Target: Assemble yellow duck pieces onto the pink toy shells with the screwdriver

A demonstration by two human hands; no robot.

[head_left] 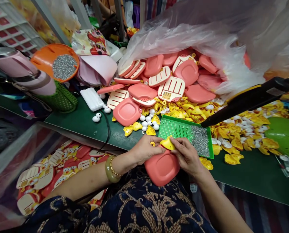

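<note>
My left hand (144,149) grips the top edge of a salmon-pink rounded plastic plate (162,168) held over my lap at the table's front edge. My right hand (186,154) pinches a small yellow beak-shaped piece (167,143) against the plate's upper edge. A jade bangle and a bead bracelet sit on my left wrist. Both hands have their fingers closed.
A green perforated tray (177,131) with small metal screws lies just beyond my hands. Pink plates (173,76) spill from a clear plastic bag (207,29). Yellow beaks and white eyes (246,129) cover the green table. A black-and-yellow tool (251,98) hangs at right. An orange bowl (44,58) holds screws.
</note>
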